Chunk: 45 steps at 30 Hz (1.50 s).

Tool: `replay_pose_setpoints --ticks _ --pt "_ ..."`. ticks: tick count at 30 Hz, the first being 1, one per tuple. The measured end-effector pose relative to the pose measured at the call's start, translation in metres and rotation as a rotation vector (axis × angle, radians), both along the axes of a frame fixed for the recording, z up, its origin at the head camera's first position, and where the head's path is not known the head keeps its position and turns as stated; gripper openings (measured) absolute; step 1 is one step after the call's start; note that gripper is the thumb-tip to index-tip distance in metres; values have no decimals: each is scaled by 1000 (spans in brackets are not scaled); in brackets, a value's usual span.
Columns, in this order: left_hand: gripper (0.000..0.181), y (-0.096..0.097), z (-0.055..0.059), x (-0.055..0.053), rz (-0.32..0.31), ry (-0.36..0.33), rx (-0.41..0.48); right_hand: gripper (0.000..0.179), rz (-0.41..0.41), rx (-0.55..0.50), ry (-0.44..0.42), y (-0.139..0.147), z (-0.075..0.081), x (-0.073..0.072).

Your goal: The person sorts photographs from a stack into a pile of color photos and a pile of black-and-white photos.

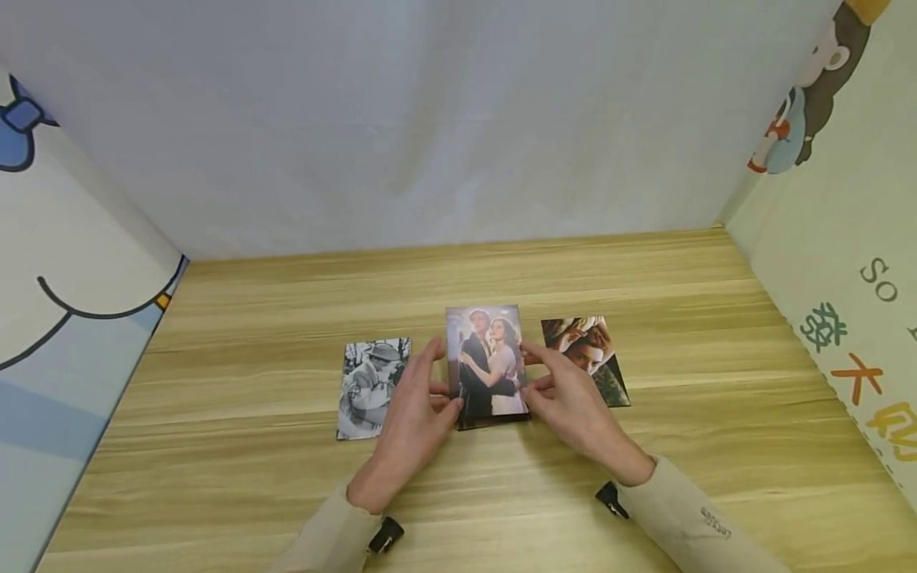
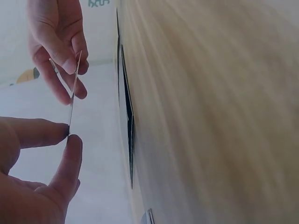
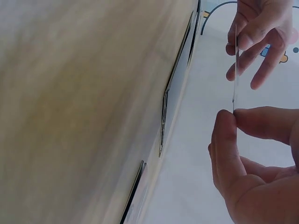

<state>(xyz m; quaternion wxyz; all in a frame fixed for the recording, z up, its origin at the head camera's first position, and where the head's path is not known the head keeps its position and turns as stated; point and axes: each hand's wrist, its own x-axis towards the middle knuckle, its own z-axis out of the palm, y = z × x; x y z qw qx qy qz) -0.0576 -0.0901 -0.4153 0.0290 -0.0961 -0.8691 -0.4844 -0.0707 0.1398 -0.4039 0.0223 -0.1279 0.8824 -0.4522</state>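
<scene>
A colour photo card (image 1: 489, 358) of a couple embracing is held up between both hands, seen edge-on as a thin card (image 2: 73, 100) in the left wrist view. My left hand (image 1: 410, 415) pinches its left edge between thumb and finger. At the opposite edge my right hand (image 1: 579, 407) pinches it the same way. The wrist views show a gap between this card and the table. Beneath it lies a slightly bent dark-edged card (image 3: 164, 107), mostly hidden from the head view.
A black-and-white photo card (image 1: 365, 398) lies left of the left hand, partly covered by it. Another colour photo card (image 1: 591, 350) lies beside the right hand. The wood-grain table (image 1: 236, 318) meets a pale wall behind and printed panels at both sides.
</scene>
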Motion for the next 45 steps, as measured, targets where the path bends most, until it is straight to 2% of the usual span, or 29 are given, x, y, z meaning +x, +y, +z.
replay_pose_setpoints --ticks 7,17,26,34,45 --pt "91 -1 0 0 0 -6 17 65 -20 -56 -31 0 0 0" --pt "82 3 1 3 4 -9 68 63 -31 -58 -12 2 4 4" --pt "75 5 2 4 0 35 84 62 -33 -81 -23 5 7 4" --pt "70 7 4 3 -5 76 117 60 -39 -95 30 10 10 4" --pt "68 11 6 2 5 145 112 57 -76 -78 76 14 13 5"
